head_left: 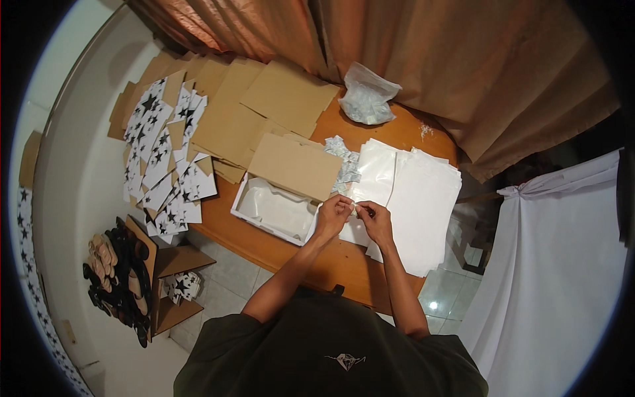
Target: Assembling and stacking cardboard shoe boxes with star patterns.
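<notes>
My left hand (pixel 335 213) and my right hand (pixel 375 221) meet over the table with fingertips pinched together. Something small and pale seems to sit between them, but it is too tiny to name. Under the hands lie white paper sheets (pixel 426 205) and a glossy, plastic-like white sheet (pixel 376 169). Just beyond them is a heap of small printed white packets (pixel 342 159). Left of my left hand stands an open white cardboard box (pixel 281 231) with white paper lining. Its brown lid flap (pixel 294 165) leans back at the far side.
Brown cardboard pieces (pixel 225 99) and star-patterned card pieces (pixel 159 145) cover the table's left side. A clear plastic bag (pixel 368 99) sits at the back by brown curtains (pixel 463 66). Left of the table, sandals (pixel 119 271) are piled beside a cardboard carton (pixel 175 261). White cloth (pixel 542 251) hangs at right.
</notes>
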`<action>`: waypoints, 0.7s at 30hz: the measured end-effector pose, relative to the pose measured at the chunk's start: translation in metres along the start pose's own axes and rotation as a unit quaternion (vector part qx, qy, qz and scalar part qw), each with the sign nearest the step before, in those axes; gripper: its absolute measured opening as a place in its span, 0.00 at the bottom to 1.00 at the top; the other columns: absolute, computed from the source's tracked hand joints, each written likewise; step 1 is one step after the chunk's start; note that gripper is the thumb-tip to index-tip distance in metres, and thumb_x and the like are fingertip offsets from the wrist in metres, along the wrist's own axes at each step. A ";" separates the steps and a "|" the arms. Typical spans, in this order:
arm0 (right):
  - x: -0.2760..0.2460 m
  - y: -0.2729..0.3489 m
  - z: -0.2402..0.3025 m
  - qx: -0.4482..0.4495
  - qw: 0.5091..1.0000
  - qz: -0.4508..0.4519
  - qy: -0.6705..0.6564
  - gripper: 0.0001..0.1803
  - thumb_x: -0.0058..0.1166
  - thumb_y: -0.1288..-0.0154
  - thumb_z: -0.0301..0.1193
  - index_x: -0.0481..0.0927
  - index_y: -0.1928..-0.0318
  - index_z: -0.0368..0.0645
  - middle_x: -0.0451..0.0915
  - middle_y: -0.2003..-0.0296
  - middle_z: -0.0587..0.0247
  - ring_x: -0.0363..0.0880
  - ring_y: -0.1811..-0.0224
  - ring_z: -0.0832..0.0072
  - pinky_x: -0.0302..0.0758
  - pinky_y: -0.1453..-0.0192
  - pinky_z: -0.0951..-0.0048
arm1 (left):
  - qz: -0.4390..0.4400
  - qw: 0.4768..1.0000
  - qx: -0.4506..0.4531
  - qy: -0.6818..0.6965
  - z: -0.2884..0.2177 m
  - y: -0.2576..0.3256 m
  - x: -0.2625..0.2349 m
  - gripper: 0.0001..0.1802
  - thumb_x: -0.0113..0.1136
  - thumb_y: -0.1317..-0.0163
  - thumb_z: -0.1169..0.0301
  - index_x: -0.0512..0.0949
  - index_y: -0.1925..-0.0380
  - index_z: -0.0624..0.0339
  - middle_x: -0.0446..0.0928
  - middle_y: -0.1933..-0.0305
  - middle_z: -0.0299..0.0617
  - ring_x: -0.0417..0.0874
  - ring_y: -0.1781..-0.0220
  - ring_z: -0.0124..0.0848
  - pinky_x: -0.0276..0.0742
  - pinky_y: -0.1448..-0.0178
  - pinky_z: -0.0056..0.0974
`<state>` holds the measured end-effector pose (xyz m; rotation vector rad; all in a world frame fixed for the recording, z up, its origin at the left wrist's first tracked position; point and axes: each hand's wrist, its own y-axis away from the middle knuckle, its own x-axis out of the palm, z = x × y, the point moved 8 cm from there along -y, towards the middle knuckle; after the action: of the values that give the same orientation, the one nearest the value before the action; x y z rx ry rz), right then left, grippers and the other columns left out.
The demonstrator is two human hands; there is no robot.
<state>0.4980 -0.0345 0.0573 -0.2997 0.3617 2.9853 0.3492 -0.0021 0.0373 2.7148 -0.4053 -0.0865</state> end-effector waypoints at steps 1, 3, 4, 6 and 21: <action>0.006 0.006 0.005 -0.001 1.000 0.008 -0.013 0.13 0.61 0.28 0.31 0.85 0.54 0.32 0.86 0.68 0.61 0.83 0.67 0.79 0.79 0.59 0.76 | -0.015 1.000 0.011 0.009 -0.004 0.008 -0.007 0.09 0.65 0.31 0.73 0.81 0.54 0.65 0.79 0.62 0.37 0.82 0.63 0.23 0.83 0.63 0.28; 0.019 0.015 0.009 -0.005 0.998 0.017 -0.056 0.11 0.62 0.29 0.31 0.84 0.55 0.33 0.83 0.69 0.66 0.81 0.66 0.80 0.79 0.59 0.77 | -0.026 0.999 0.014 0.039 -0.007 0.024 -0.018 0.09 0.65 0.31 0.72 0.81 0.55 0.65 0.79 0.62 0.37 0.83 0.63 0.24 0.84 0.63 0.29; 0.026 0.018 0.011 -0.009 0.998 0.019 -0.059 0.11 0.62 0.29 0.31 0.84 0.55 0.33 0.83 0.69 0.66 0.81 0.66 0.80 0.79 0.59 0.77 | -0.032 0.997 0.012 0.073 -0.008 0.032 -0.025 0.09 0.66 0.32 0.72 0.81 0.56 0.65 0.79 0.63 0.37 0.84 0.63 0.24 0.86 0.62 0.29; 0.044 0.023 0.014 0.007 0.995 0.033 -0.093 0.09 0.62 0.29 0.29 0.84 0.56 0.34 0.82 0.69 0.68 0.80 0.66 0.82 0.78 0.59 0.77 | -0.049 0.997 0.017 0.054 -0.013 0.045 -0.043 0.08 0.66 0.32 0.74 0.80 0.56 0.65 0.78 0.63 0.37 0.84 0.63 0.24 0.82 0.67 0.26; 0.195 -0.003 0.025 0.004 0.997 0.029 -0.074 0.08 0.60 0.30 0.24 0.81 0.54 0.33 0.80 0.69 0.63 0.84 0.71 0.77 0.83 0.67 0.75 | 0.014 0.993 0.015 -0.117 -0.001 0.026 -0.202 0.07 0.68 0.37 0.76 0.83 0.59 0.65 0.80 0.66 0.36 0.84 0.68 0.24 0.86 0.67 0.31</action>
<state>0.3045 -0.0076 0.0393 -0.0682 0.3727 3.0373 0.1492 0.0347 0.0484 2.7362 -0.5148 -0.3973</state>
